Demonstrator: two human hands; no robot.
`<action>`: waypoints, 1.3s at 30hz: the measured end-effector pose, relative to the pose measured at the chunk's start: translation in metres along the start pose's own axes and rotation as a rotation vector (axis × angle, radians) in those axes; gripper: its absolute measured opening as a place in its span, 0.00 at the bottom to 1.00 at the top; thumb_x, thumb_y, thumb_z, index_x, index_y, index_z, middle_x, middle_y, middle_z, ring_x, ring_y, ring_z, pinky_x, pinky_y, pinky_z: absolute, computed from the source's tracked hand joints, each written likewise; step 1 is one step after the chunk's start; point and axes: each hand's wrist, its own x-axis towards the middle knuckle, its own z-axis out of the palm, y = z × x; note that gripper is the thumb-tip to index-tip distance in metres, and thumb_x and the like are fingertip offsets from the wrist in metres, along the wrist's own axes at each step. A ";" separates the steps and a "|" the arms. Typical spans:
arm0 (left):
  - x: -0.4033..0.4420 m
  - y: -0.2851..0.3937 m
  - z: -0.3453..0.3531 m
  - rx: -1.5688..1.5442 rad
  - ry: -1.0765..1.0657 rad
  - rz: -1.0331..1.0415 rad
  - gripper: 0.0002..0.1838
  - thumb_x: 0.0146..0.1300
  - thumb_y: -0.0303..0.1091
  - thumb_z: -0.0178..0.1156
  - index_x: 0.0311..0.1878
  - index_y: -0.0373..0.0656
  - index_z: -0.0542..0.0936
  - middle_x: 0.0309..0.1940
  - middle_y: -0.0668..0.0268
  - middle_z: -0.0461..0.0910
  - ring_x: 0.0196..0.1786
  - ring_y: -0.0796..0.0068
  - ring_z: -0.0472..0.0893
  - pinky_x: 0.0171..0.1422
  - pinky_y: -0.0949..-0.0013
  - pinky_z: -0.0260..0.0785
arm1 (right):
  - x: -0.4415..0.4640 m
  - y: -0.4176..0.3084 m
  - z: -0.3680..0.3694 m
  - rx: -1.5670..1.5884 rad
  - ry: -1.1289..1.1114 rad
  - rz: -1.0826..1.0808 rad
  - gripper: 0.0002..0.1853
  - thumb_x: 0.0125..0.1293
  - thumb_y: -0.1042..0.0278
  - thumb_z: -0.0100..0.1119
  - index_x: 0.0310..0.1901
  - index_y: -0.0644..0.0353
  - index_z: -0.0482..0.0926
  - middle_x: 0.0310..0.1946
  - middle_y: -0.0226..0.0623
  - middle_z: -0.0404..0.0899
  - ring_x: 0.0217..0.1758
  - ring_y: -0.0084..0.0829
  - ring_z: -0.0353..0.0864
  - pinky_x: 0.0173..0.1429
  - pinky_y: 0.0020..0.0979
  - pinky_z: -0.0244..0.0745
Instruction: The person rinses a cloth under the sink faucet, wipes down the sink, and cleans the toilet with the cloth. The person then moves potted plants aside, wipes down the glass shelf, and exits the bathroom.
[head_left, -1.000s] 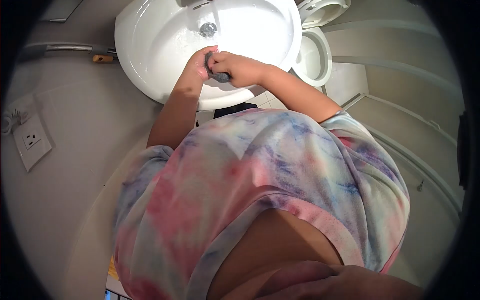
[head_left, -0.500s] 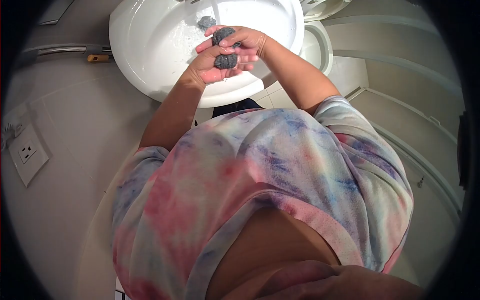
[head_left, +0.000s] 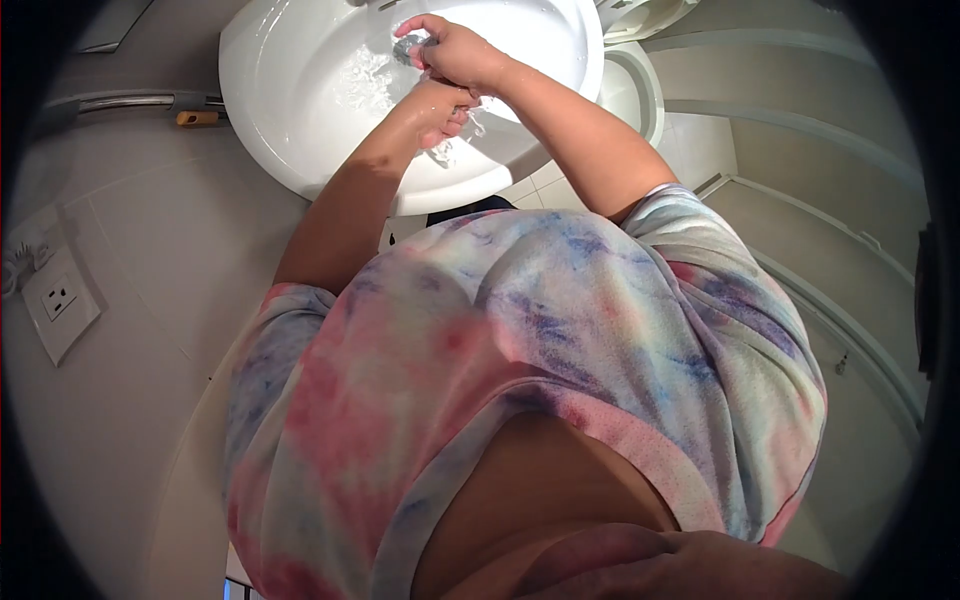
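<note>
My left hand is over the front part of the white sink, its fingers curled into a fist. Water spills and splashes from beneath it. Just beyond, my right hand presses against it, with one finger stretched out to the left and the others curled. Both are closed around the wet grey cloth, which is almost wholly hidden; only a dark bit shows between them. The metal drain lies beside the right fingertips, partly covered.
Right of the sink is a white toilet with its lid raised. A metal rail and an orange-brown object are on the left wall, above an outlet plate with a cable. Curved shower rails line the right side.
The grey cloth, seen bulging from both hands half a second ago, is now nearly hidden. My left fingers have curled closed, my right hand has shifted slightly forward, and water now pours out.
</note>
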 end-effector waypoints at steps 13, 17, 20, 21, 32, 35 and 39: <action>0.008 0.005 0.001 1.715 0.469 0.499 0.10 0.58 0.32 0.54 0.34 0.40 0.82 0.31 0.51 0.82 0.36 0.50 0.83 0.42 0.53 0.75 | 0.005 0.059 -0.015 1.035 0.468 0.224 0.09 0.68 0.76 0.31 0.30 0.51 0.59 0.15 0.26 0.52 0.14 0.24 0.48 0.19 0.31 0.48; 0.013 -0.013 -0.001 1.695 0.512 0.671 0.06 0.56 0.30 0.56 0.31 0.39 0.81 0.29 0.52 0.81 0.34 0.50 0.82 0.41 0.54 0.74 | -0.006 0.059 -0.022 1.146 0.413 0.239 0.07 0.69 0.76 0.33 0.34 0.53 0.61 0.15 0.27 0.55 0.15 0.25 0.50 0.21 0.32 0.53; -0.012 0.006 0.022 1.568 0.421 0.526 0.09 0.52 0.34 0.66 0.32 0.39 0.80 0.31 0.53 0.81 0.37 0.51 0.81 0.44 0.55 0.74 | -0.017 0.043 -0.027 0.932 0.366 0.242 0.06 0.68 0.78 0.36 0.40 0.55 0.64 0.16 0.28 0.58 0.16 0.26 0.55 0.22 0.33 0.58; -0.015 0.017 0.027 1.497 0.368 0.452 0.20 0.47 0.38 0.72 0.42 0.40 0.79 0.42 0.52 0.81 0.48 0.51 0.79 0.53 0.56 0.71 | -0.024 0.037 -0.035 0.910 0.312 0.216 0.09 0.66 0.80 0.44 0.45 0.57 0.66 0.19 0.30 0.64 0.18 0.27 0.63 0.24 0.33 0.67; -0.040 0.146 0.021 1.808 1.137 1.083 0.38 0.61 0.49 0.59 0.67 0.30 0.63 0.69 0.43 0.60 0.74 0.47 0.55 0.76 0.47 0.44 | -0.078 0.051 -0.086 0.973 0.423 0.003 0.31 0.57 0.85 0.48 0.64 0.68 0.56 0.50 0.53 0.66 0.56 0.46 0.77 0.63 0.40 0.75; -0.038 0.134 0.011 1.808 1.110 1.061 0.39 0.64 0.49 0.57 0.68 0.28 0.60 0.70 0.43 0.57 0.75 0.47 0.54 0.77 0.49 0.45 | -0.076 0.065 -0.087 1.038 0.441 -0.023 0.22 0.62 0.82 0.50 0.58 0.73 0.61 0.46 0.53 0.72 0.54 0.48 0.79 0.63 0.43 0.75; -0.042 0.103 0.002 1.857 1.049 1.090 0.39 0.64 0.49 0.55 0.69 0.29 0.59 0.72 0.43 0.55 0.76 0.46 0.51 0.77 0.46 0.42 | -0.091 0.062 -0.089 1.041 0.420 -0.091 0.17 0.67 0.78 0.53 0.56 0.70 0.67 0.46 0.50 0.76 0.50 0.43 0.81 0.60 0.40 0.76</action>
